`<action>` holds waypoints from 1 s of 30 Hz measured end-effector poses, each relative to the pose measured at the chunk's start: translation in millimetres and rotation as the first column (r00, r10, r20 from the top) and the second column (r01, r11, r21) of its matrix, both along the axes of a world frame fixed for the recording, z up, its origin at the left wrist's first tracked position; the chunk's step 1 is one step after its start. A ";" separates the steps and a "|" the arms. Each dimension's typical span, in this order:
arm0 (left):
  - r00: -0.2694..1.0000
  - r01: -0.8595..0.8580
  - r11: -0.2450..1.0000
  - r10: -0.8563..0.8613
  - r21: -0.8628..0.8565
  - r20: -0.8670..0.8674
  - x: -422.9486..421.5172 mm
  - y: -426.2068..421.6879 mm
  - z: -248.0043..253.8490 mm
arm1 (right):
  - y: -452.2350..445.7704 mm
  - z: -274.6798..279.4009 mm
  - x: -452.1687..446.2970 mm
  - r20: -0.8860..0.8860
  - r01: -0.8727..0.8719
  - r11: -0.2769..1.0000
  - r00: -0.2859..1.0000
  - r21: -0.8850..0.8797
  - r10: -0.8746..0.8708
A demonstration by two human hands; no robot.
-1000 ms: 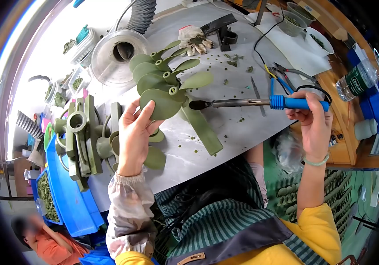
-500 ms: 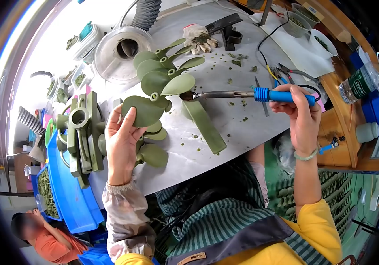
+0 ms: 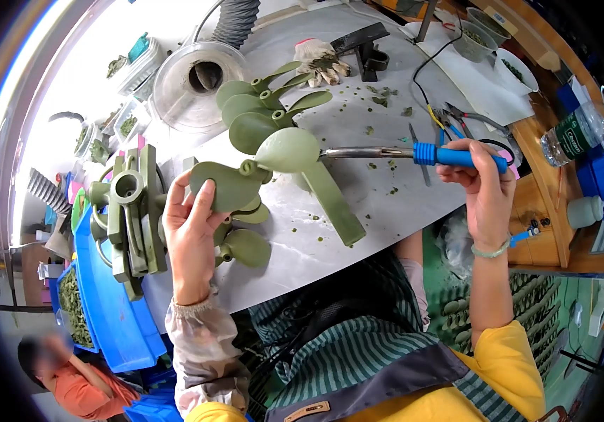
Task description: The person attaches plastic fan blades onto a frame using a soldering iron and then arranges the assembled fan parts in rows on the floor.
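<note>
Propeller, judged light, stiff and fragile, is suitably pinched by one blade in left hand over desk, inside its near edge, right hand gripping iron.

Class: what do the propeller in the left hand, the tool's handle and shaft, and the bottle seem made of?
Propeller: perhaps wax or plastic; smooth olive-green, softly sheened.
Handle: probably plastic; blue, with moulded-looking ridges.
Shaft: likely metal, by its shiny glints.
Bottle: likely plastic; see-through.
</note>
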State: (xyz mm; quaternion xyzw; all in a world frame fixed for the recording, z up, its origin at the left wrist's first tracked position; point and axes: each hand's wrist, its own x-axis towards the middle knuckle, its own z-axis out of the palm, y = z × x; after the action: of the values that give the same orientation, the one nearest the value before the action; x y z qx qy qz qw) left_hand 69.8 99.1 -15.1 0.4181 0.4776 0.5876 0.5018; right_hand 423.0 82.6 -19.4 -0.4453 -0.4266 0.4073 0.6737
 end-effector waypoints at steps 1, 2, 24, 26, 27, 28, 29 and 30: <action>1.000 -0.003 1.000 0.003 0.013 -0.002 -6.4 -2.7 2.5 | -1.9 0.4 0.5 -0.006 0.004 1.000 1.000 -0.002 -0.004; 0.999 -0.021 1.000 0.021 0.003 -0.034 -14.6 -6.6 4.6 | -3.2 1.5 1.0 -0.025 0.015 1.000 1.000 0.009 -0.015; 0.684 -0.068 0.848 0.422 0.525 -0.595 -27.7 -92.2 44.6 | -20.1 4.9 33.3 -0.007 0.176 0.983 0.984 -0.052 -0.177; 0.668 -0.085 0.844 0.443 0.530 -0.598 -25.7 -96.0 46.3 | -18.5 2.7 37.1 0.009 0.169 0.985 0.986 -0.045 -0.169; 0.677 -0.092 0.841 0.445 0.532 -0.586 -21.2 -96.1 44.1 | -16.7 4.2 38.0 -0.016 0.170 0.985 0.985 -0.040 -0.171; 0.683 -0.078 0.840 0.437 0.537 -0.585 -23.0 -97.4 42.7 | -14.7 4.8 39.9 -0.039 0.197 0.980 0.979 -0.041 -0.198; 0.693 -0.093 0.848 0.431 0.522 -0.577 -22.0 -98.5 42.9 | -11.4 5.4 43.6 -0.062 0.225 0.974 0.972 -0.037 -0.227; 0.698 -0.085 0.847 0.427 0.524 -0.576 -21.5 -98.5 43.6 | -6.6 6.1 49.0 -0.055 0.227 0.974 0.972 -0.013 -0.227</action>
State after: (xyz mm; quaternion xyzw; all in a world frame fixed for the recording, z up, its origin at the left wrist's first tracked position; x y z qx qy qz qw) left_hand 48.3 0.6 28.5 0.6344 0.5281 0.5570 0.0912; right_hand 472.0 75.9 -13.3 -0.4818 -0.3525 0.3414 0.7260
